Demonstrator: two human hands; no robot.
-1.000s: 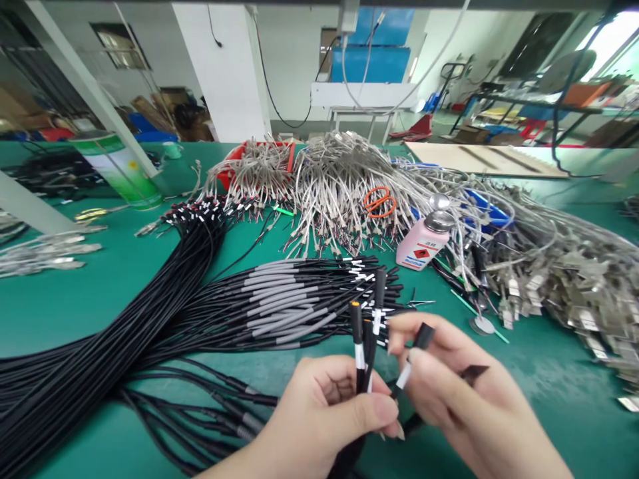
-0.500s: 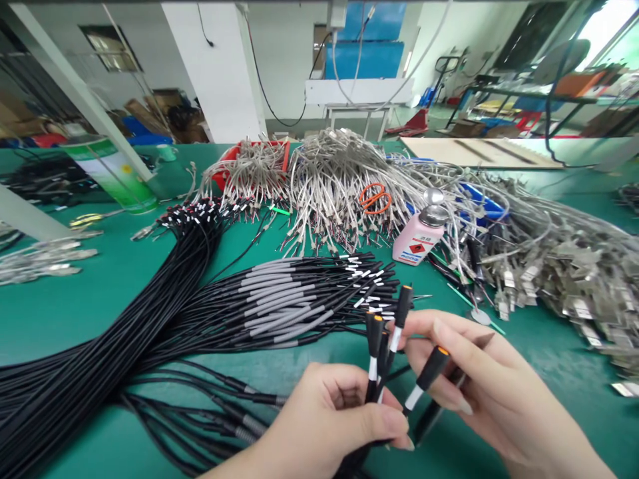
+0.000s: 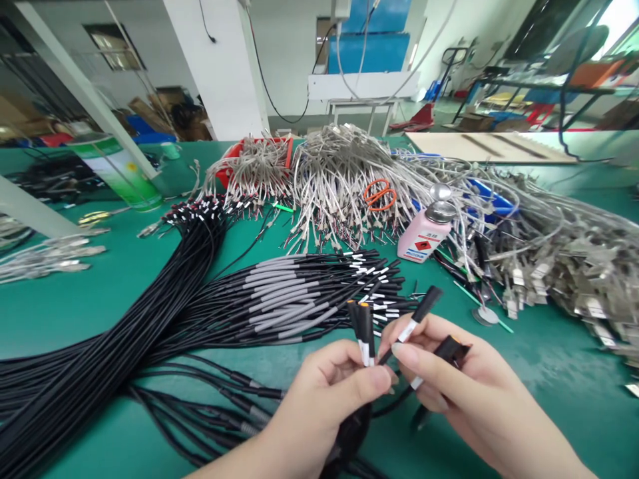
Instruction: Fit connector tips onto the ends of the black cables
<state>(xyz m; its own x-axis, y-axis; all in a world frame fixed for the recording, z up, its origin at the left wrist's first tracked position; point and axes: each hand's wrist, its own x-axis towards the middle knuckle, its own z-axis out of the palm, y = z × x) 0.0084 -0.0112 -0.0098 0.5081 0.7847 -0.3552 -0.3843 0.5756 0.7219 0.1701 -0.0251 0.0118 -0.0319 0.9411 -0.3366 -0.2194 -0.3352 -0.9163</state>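
Observation:
My left hand (image 3: 332, 392) is closed around several black cables. Two cable ends (image 3: 363, 329) with orange tips and white labels stand up from its grip. Between the thumb and fingers of my right hand (image 3: 462, 382) is one black cable end (image 3: 423, 311), tilted up to the right, its white label beside the thumb. A second black connector (image 3: 446, 351), orange at the tip, lies behind that thumb against the palm. Something thin and dark shows below the right fingers; I cannot make out what it is.
A bundle of black cables (image 3: 150, 319) crosses the green table from the left, with grey-sleeved cables (image 3: 282, 293) ahead of my hands. Behind them are a pink bottle (image 3: 424, 236), orange-handled scissors (image 3: 380, 195), heaped grey cables (image 3: 334, 173) and a red bin (image 3: 289, 154).
My right hand has closed on one cable end and tilted it to the right, away from the others. The ends in my left hand have shifted slightly left.

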